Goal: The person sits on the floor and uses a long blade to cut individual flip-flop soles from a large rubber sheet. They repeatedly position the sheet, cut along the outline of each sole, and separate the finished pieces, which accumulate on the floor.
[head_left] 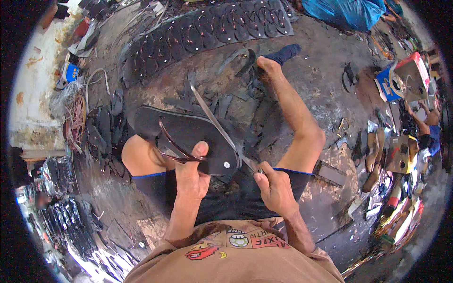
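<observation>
My left hand (191, 177) grips a black flip-flop (207, 134) by its heel end, thumb on top beside the dark glossy straps (173, 140). The sole lies slanted above my lap, its toe end toward the far left, and a small white round mark shows near the heel. My right hand (277, 191) is closed round the handles of large metal scissors (216, 123). One long blade points up and left along the sole's right edge. Whether the other blade is under the sole cannot be made out.
Rows of black flip-flops (212, 28) lie on the floor ahead. Black offcuts (101, 132) are scattered around my legs. A blue plastic bag (347, 13) sits far right, and open boxes (401, 151) stand at right. Another person (430, 132) is at the right edge.
</observation>
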Demonstrator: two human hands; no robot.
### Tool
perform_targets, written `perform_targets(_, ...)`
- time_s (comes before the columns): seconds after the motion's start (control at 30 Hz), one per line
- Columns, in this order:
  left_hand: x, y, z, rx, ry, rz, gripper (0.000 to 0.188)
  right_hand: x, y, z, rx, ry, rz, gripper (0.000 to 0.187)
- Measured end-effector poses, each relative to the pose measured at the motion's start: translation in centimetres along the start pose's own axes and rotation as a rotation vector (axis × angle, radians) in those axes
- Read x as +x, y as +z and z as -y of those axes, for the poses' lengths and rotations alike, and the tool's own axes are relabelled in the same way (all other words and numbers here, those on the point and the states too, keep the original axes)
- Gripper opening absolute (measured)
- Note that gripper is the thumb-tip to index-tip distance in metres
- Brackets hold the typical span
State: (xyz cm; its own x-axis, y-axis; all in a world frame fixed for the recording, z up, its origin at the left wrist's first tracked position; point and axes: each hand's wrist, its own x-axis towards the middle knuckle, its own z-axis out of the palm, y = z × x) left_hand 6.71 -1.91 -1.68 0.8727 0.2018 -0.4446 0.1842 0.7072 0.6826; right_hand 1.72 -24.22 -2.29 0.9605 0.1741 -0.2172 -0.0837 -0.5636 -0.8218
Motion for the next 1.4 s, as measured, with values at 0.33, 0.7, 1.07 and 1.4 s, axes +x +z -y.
perform_targets(0.33, -1.9, -4.5, -0.8, 0.279, 0.001, 0.049, 0.054, 5.5, 1.4, 4.1, -0.036, -0.118, 0.172, 0.026)
perform_targets(0.7, -4.2, -5.2, -2.6, 0.034, -0.169, 0.001, 0.054, -2.0, 1.8, 1.0, 0.043, 0.034, 0.314, 0.033)
perform_targets(1.07, -6.2, -4.1, -3.1, 0.294, -0.258, -0.045, 0.070, 11.0, 6.5, 3.3, 0.130, -0.149, 0.239, 0.033)
perform_targets(1.4, -7.2, -7.5, -3.5, 0.855, -0.153, 0.012, 0.048, 23.7, 5.6, 4.3, 0.191, -0.139, -0.265, 0.052)
